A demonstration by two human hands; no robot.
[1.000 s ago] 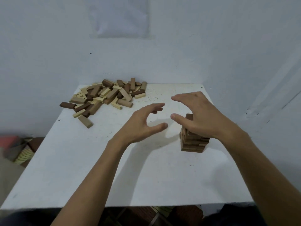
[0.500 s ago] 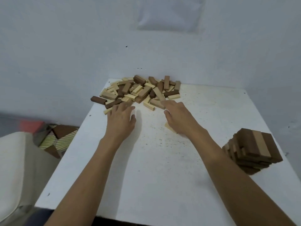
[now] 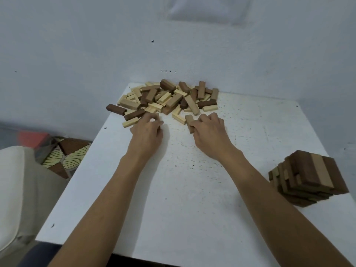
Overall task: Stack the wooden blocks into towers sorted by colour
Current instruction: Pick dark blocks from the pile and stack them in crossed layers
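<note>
A loose pile of wooden blocks [image 3: 169, 98], pale, mid-brown and dark brown, lies at the far side of the white table [image 3: 192, 189]. A stacked tower of brown blocks [image 3: 308, 180] stands at the right edge. My left hand [image 3: 148, 132] is at the pile's near edge with its fingers curled round a small pale block [image 3: 154, 120]. My right hand [image 3: 210, 133] pinches a mid-brown block [image 3: 189, 123] between thumb and fingers, just in front of the pile.
A wall rises directly behind the pile. Left of the table stand a white cushioned seat [image 3: 17, 189] and patterned boxes [image 3: 63, 157] on the floor. The table's left and near edges drop off close to my arms.
Both hands have gone from the tower to the pile. They then curled from flat onto blocks. My view swung left, so the tower now sits at the right.
</note>
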